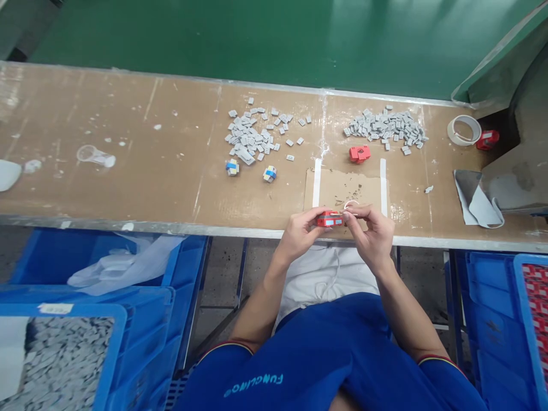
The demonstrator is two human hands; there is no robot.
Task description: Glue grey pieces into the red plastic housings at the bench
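My left hand point(299, 233) and my right hand point(370, 235) hold a small red plastic part point(329, 219) between them, just above a piece of cardboard point(342, 188) at the bench's front edge. My right fingertips pinch its right end, where something thin and pale may be held. A thin whitish ring point(351, 204) shows just beyond my right fingers. A similar red part point(359, 153) lies beyond the cardboard. Two small blue, yellow and grey blocks point(232, 167) sit left of it, below a scattered pile of small grey pieces point(252, 134).
A second grey pile point(387, 127) lies at the back right, near a tape roll point(464, 130) and another red part point(488, 140). A clear plastic scoop point(95, 155) lies at left. Blue crates below the bench hold grey pieces point(64, 359) and red parts point(533, 302).
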